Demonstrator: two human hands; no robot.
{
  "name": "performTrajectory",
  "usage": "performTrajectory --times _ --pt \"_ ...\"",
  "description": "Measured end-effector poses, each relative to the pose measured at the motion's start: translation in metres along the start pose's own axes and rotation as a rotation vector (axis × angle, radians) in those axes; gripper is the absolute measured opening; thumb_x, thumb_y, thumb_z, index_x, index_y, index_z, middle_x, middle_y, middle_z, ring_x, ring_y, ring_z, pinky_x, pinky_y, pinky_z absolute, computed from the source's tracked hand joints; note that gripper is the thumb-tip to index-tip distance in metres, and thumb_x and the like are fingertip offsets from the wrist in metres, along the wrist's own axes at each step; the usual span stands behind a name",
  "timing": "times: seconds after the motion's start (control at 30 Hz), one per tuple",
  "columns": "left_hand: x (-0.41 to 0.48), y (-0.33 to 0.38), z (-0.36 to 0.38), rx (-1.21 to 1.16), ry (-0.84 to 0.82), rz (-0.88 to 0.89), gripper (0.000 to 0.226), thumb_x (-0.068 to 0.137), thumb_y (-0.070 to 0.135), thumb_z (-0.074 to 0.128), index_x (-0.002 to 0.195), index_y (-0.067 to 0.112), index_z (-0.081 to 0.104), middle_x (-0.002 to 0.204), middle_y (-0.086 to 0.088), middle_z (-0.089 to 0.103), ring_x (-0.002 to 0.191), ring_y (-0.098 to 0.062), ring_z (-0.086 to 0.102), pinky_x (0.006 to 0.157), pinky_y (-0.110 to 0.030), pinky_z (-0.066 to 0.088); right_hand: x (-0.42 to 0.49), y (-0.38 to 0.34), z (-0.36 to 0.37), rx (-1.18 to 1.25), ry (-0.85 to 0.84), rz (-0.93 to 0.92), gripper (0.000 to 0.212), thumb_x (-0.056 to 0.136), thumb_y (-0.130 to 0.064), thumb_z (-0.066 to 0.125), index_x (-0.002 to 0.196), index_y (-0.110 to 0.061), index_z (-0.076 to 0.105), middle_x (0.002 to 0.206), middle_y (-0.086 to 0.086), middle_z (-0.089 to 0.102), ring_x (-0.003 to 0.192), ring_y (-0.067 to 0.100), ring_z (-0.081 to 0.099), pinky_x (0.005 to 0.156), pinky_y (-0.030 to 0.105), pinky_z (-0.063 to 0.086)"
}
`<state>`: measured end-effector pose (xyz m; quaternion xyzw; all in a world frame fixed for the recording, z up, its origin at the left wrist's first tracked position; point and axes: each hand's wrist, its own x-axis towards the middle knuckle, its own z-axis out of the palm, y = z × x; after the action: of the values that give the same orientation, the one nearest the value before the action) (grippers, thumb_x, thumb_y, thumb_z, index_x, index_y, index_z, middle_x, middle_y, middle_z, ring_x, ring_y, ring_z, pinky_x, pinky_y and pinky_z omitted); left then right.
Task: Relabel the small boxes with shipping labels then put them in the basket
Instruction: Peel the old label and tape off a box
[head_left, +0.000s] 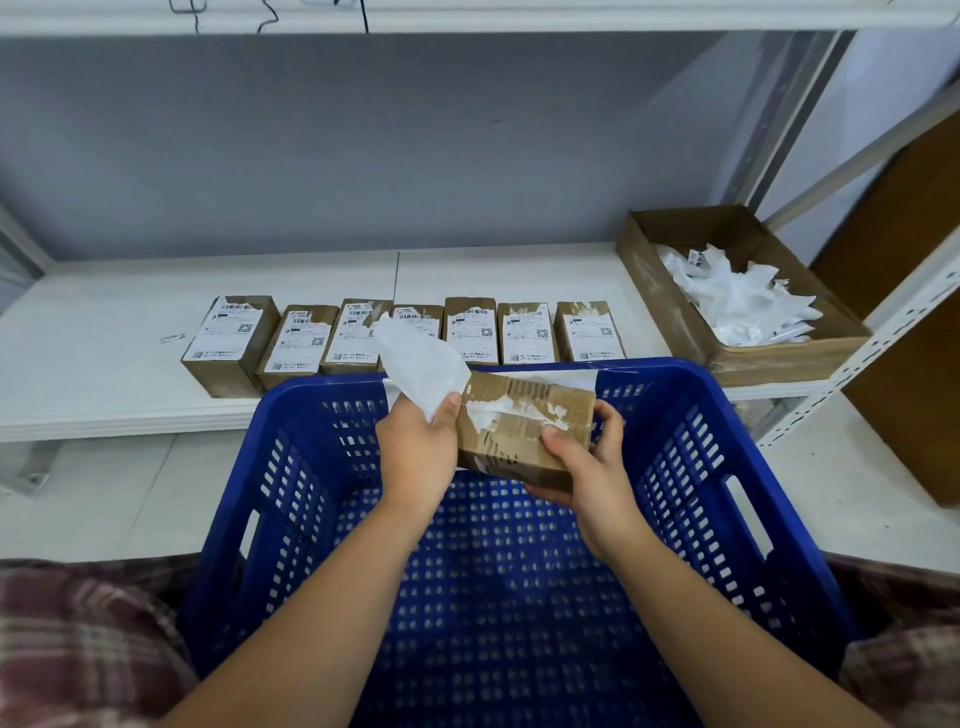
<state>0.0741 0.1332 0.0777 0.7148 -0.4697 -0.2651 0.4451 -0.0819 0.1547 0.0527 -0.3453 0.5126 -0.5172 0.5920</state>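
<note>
My right hand (587, 467) grips a small brown cardboard box (524, 421) above the blue plastic basket (691, 452). The box's top shows torn white label remains and scuffed tape. My left hand (415, 447) pinches a peeled white label (421, 364) that curls up from the box's left end. Several small brown boxes (405, 338) with white shipping labels stand in a row on the white shelf (104, 332) behind the basket. Nothing lies inside the basket.
An open cardboard tray (670, 296) with crumpled white label scraps (737, 296) sits on the shelf at the right. White metal shelf posts (883, 332) stand at the right, with a brown board beyond. A small white scrap (171, 338) lies on the shelf at the left.
</note>
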Motion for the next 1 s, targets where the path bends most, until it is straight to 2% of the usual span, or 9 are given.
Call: performTrajectory --times 0.17,0.27,0.4,0.53,0.67,0.77,0.83,0.9,1.0 --pt "0.001 -0.001 -0.003 -0.010 -0.012 -0.007 0.031 0.096 0.022 0.054 0.120 0.002 0.058 0.113 -0.011 0.064 0.098 -0.020 0.056 0.074 -0.019 0.036 0.003 -0.004 -0.003 0.014 0.000 0.042 0.043 0.093 -0.017 0.062 0.118 -0.041 0.038 0.125 -0.001 0.057 0.107 0.025 0.064 0.074 0.041 0.060" --pt "0.003 -0.002 -0.003 -0.054 -0.039 -0.021 0.031 0.096 0.023 0.054 0.121 0.004 0.058 0.114 -0.008 0.063 0.096 -0.017 0.054 0.078 -0.024 0.039 0.003 -0.006 -0.006 0.025 -0.003 0.046 0.046 0.093 -0.015 0.063 0.124 -0.038 0.038 0.127 0.002 0.057 0.106 0.027 0.065 0.070 0.039 0.059" --pt "0.013 -0.004 -0.008 -0.121 -0.086 -0.040 0.029 0.094 0.024 0.057 0.117 0.006 0.061 0.111 -0.006 0.065 0.102 -0.022 0.059 0.083 -0.030 0.046 0.003 -0.008 -0.007 0.074 -0.004 0.068 0.043 0.093 -0.013 0.062 0.120 -0.038 0.040 0.127 0.003 0.057 0.105 0.028 0.065 0.067 0.038 0.059" --pt "0.021 -0.002 -0.014 -0.157 -0.133 -0.060 0.022 0.093 0.024 0.058 0.110 0.011 0.062 0.107 -0.004 0.065 0.102 -0.024 0.061 0.090 -0.040 0.051 0.002 -0.009 -0.008 0.095 -0.018 0.085 0.043 0.093 -0.013 0.061 0.122 -0.036 0.040 0.126 0.002 0.056 0.106 0.029 0.065 0.069 0.040 0.060" --pt "0.021 -0.004 -0.015 -0.083 -0.158 -0.065 0.029 0.094 0.026 0.057 0.116 0.007 0.060 0.111 -0.008 0.065 0.100 -0.025 0.061 0.086 -0.038 0.052 0.003 -0.009 -0.012 0.093 -0.009 0.110 0.041 0.094 -0.011 0.059 0.126 -0.031 0.041 0.124 0.003 0.058 0.105 0.029 0.066 0.075 0.048 0.060" --pt "0.019 -0.003 -0.016 -0.265 -0.227 -0.114 0.030 0.096 0.018 0.053 0.124 0.006 0.054 0.113 -0.009 0.065 0.090 -0.020 0.068 0.076 -0.036 0.058 0.007 -0.016 -0.023 0.080 -0.012 0.117 0.038 0.093 -0.010 0.058 0.125 -0.027 0.046 0.126 0.005 0.059 0.103 0.029 0.067 0.072 0.048 0.060" --pt "0.017 0.002 -0.019 -0.452 -0.295 -0.155 0.029 0.100 0.016 0.046 0.127 0.006 0.048 0.100 -0.010 0.069 0.077 -0.016 0.072 0.067 -0.030 0.060 0.010 -0.023 -0.031 0.095 -0.030 0.128 0.030 0.094 -0.012 0.056 0.120 -0.026 0.050 0.125 0.009 0.061 0.099 0.027 0.068 0.068 0.044 0.060" --pt "0.018 0.006 -0.020 -0.643 -0.351 -0.176 0.029 0.103 0.021 0.036 0.129 0.008 0.043 0.089 -0.010 0.072 0.081 -0.020 0.072 0.074 -0.032 0.059 0.013 -0.026 -0.036 0.148 -0.040 0.142 0.027 0.094 -0.016 0.055 0.119 -0.023 0.053 0.125 0.013 0.063 0.096 0.025 0.069 0.062 0.039 0.059" --pt "0.019 0.007 -0.017 -0.743 -0.407 -0.202 0.029 0.104 0.020 0.033 0.130 0.011 0.041 0.097 -0.010 0.071 0.096 -0.023 0.069 0.087 -0.035 0.056 0.015 -0.022 -0.036 0.155 -0.012 0.121 0.037 0.093 -0.018 0.058 0.128 -0.024 0.052 0.126 0.012 0.062 0.104 0.028 0.067 0.063 0.035 0.058"
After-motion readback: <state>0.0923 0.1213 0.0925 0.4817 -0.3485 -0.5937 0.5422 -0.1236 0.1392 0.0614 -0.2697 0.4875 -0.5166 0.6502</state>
